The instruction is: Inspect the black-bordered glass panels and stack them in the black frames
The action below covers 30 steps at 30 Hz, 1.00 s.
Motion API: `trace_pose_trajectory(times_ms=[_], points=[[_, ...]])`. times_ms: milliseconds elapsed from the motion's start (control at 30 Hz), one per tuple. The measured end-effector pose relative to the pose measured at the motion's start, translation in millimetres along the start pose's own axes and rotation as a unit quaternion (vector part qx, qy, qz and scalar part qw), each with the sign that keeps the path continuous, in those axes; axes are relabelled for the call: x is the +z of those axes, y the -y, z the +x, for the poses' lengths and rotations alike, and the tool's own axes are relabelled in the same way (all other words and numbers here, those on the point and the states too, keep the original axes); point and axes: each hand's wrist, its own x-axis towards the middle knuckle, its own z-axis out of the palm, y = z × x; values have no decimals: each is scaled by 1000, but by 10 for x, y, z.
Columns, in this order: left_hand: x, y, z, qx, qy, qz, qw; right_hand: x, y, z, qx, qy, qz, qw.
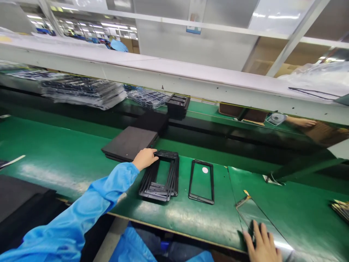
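Observation:
My left hand [145, 158], in a blue sleeve, reaches to the top left corner of a stack of black rectangular frames [160, 176] on the green bench; its fingers curl over the uppermost frame's edge. A single black frame [201, 181] lies flat just right of the stack, with a small white disc [205, 170] inside it. My right hand [261, 243] rests at the bench's near edge, fingers spread flat on a shiny sheet [253, 211] that lies on the green mat.
A dark flat board [128, 142] lies behind the stack. Piles of black trays in plastic [81, 91] and a small black box stack [177, 104] sit at the back. Another person's hand [301, 122] shows at far right under the white shelf [174, 78].

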Motion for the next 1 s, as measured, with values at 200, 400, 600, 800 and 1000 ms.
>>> trace_pose_trajectory(times_ms=[200, 400, 600, 800, 1000], points=[[28, 4, 149, -20, 48, -36, 998, -6, 128, -644, -92, 53, -67, 992], [-225, -94, -9, -10, 46, -243, 969, -582, 460, -584, -93, 37, -2, 995], [-242, -436, -546, 18, 26, -422, 906, -940, 1511, -267, 231, -105, 302, 919], [205, -907, -1228, 19, 136, -492, 860, -697, 2169, -185, 260, 92, 518, 810], [336, -974, -1417, 76, 141, -497, 853, -576, 2331, -340, 276, 151, 506, 803]])
